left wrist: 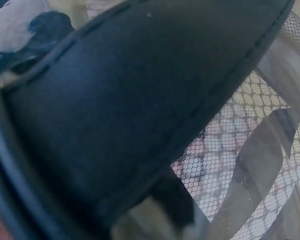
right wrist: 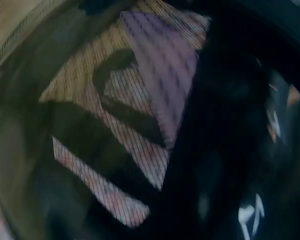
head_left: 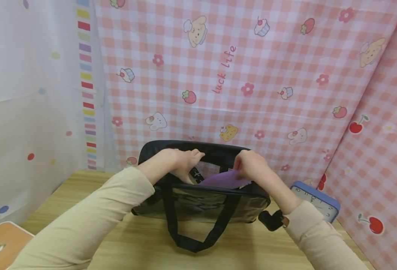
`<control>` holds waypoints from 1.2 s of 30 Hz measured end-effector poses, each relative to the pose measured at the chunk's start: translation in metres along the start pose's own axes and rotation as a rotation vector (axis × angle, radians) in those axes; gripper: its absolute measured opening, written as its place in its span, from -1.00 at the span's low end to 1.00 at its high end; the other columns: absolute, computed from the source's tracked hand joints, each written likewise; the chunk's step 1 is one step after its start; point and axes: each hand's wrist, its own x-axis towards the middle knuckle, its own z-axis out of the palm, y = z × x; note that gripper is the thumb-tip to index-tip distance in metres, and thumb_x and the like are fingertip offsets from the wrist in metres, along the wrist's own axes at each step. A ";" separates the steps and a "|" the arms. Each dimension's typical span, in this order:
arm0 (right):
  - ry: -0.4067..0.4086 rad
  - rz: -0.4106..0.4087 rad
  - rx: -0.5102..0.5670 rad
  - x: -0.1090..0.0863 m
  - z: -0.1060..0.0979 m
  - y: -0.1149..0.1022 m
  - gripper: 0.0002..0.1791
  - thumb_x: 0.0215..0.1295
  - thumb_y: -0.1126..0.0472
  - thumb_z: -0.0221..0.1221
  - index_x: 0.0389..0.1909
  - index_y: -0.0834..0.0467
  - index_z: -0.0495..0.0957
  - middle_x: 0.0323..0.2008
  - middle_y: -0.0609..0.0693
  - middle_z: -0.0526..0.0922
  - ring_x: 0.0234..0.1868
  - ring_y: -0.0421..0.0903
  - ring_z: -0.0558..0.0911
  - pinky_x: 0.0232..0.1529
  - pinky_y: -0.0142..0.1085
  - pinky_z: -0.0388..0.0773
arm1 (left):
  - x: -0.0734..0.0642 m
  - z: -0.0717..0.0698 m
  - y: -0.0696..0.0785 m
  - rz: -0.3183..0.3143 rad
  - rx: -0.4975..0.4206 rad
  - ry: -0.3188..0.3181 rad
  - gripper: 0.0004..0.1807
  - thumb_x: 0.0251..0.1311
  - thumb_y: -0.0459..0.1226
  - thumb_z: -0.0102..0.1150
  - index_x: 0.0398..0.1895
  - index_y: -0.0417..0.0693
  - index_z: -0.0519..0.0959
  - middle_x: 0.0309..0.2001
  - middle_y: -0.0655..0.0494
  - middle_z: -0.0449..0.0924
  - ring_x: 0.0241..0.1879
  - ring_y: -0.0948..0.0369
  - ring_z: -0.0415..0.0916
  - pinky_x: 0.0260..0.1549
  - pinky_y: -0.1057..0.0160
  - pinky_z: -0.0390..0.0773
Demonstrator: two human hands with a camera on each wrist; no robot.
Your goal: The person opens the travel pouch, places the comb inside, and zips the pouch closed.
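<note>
A black bag (head_left: 205, 204) with see-through panels and a strap handle (head_left: 202, 243) stands on the table, its top unzipped. At the left end of its opening is my left hand (head_left: 184, 165), thumb spread down by the front rim and fingers stretched toward the inside. My right hand (head_left: 252, 164) reaches in from the right and pinches a thin purple sheet (head_left: 222, 180) lying within the opening. The right wrist view shows the purple sheet (right wrist: 162, 65) through the bag's mesh and clear panel. Dark trim (left wrist: 125, 90) fills much of the left wrist view, hiding the left hand.
A blue-framed clock (head_left: 316, 202) stands right of the bag, behind my right forearm. An orange board-like thing (head_left: 16, 240) lies at the lower left. Pink checked cloth (head_left: 171, 75) hangs close behind the bag. The wood-grain table (head_left: 124, 243) extends in front.
</note>
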 end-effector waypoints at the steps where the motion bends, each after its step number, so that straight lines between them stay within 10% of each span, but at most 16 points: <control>1: -0.012 0.001 -0.011 0.004 0.005 -0.003 -0.91 -0.12 0.30 0.38 -0.56 0.17 0.64 -0.48 0.04 0.65 -0.49 -0.10 0.56 -0.47 -0.26 0.55 | 0.000 0.000 0.000 0.004 -0.001 0.002 0.04 0.10 0.13 0.11 0.44 -0.09 -0.26 0.44 -0.04 -0.20 0.42 0.08 -0.11 0.33 -0.03 0.12; 22: -0.684 -0.047 -0.044 0.066 0.055 -0.010 -0.76 0.11 0.42 0.14 -0.28 0.09 0.66 -0.24 -0.04 0.60 -0.46 -0.21 0.49 -0.49 -0.38 0.53 | 0.001 0.000 0.000 -0.006 -0.005 0.000 0.05 0.08 0.12 0.13 0.44 -0.07 -0.24 0.44 -0.04 -0.19 0.42 0.09 -0.09 0.31 -0.03 0.16; 30: -0.531 0.009 -0.026 0.037 0.030 -0.028 -0.76 0.20 0.38 0.10 -0.14 0.18 0.62 -0.15 0.04 0.63 -0.45 -0.18 0.49 -0.52 -0.43 0.46 | 0.002 0.003 -0.001 -0.001 -0.033 0.021 0.04 0.09 0.09 0.14 0.44 -0.07 -0.25 0.44 -0.04 -0.20 0.42 0.07 -0.09 0.28 -0.02 0.20; 36: -0.378 -0.033 0.041 0.029 0.021 -0.031 -0.79 0.21 0.23 0.15 -0.17 0.21 0.61 -0.27 0.05 0.66 -0.34 -0.09 0.63 -0.33 -0.31 0.58 | -0.006 0.015 -0.016 0.063 -0.213 0.175 -0.04 0.11 0.08 0.13 0.43 -0.05 -0.14 0.40 -0.07 -0.05 0.27 0.07 0.25 0.19 -0.11 0.29</control>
